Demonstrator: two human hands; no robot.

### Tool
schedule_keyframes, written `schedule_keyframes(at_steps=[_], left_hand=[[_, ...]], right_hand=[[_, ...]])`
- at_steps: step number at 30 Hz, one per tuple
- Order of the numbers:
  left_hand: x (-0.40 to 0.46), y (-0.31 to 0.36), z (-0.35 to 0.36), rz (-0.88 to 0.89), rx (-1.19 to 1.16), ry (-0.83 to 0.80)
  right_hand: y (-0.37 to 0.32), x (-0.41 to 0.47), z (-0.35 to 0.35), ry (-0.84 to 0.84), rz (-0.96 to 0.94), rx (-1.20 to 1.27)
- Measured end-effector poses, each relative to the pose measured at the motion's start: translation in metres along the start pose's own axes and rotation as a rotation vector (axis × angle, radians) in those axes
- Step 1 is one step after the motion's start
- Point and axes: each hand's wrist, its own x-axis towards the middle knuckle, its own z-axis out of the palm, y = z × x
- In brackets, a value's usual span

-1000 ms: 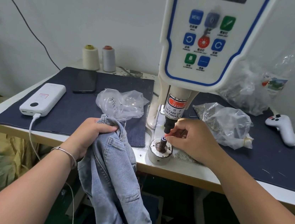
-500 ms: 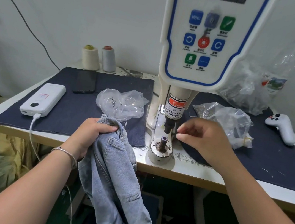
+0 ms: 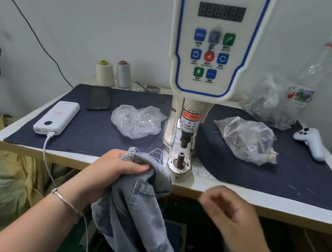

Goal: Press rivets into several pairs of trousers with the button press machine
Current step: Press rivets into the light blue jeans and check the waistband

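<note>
I see my left hand [image 3: 118, 168] at about 7 o'clock from the middle, fingers curled tight around a bunch of light blue denim trousers [image 3: 140, 206]. The top of the trousers sits on the front edge of the white work table [image 3: 276, 208], just beside the round metal base of the press, and the rest hangs down below the table.

My right hand [image 3: 231, 213] is at 5 o'clock, in front of the table edge, blurry and apart from everything. Its fingers [image 3: 210, 196] are bent in a little with a narrow gap — I cannot tell if they hold anything small.

The tall white button press machine with a blue-lined button panel [image 3: 211, 54] stands at 12 o'clock. Under it a short dark metal post [image 3: 181, 158] sticks up from the round base, and the black punch [image 3: 185, 140] hangs above it, not touching.

Dark blue cloth mats [image 3: 89, 131] cover the table top. At 10 o'clock lie a white power bank with a white cable [image 3: 57, 117] and a black phone [image 3: 99, 98]. A crumpled clear plastic bag [image 3: 136, 121] lies left of the press, and another clear bag with small metal bits [image 3: 247, 139] lies at 2 o'clock. A white handheld controller [image 3: 311, 142] sits far right — two thread cones [image 3: 114, 74] stand at the back.
</note>
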Motion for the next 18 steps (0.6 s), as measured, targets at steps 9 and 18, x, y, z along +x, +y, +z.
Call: schedule_keyframes(at_steps=[9, 18], left_hand=[[-0.058, 0.036, 0.034, 0.032, -0.103, -0.364], [-0.046, 0.024, 0.016, -0.079, 0.05, -0.556]], right_hand=[[-0.02, 0.009, 0.015, -0.671, -0.024, 0.397], [-0.002, -0.001, -0.02, -0.599, 0.34, 0.806]])
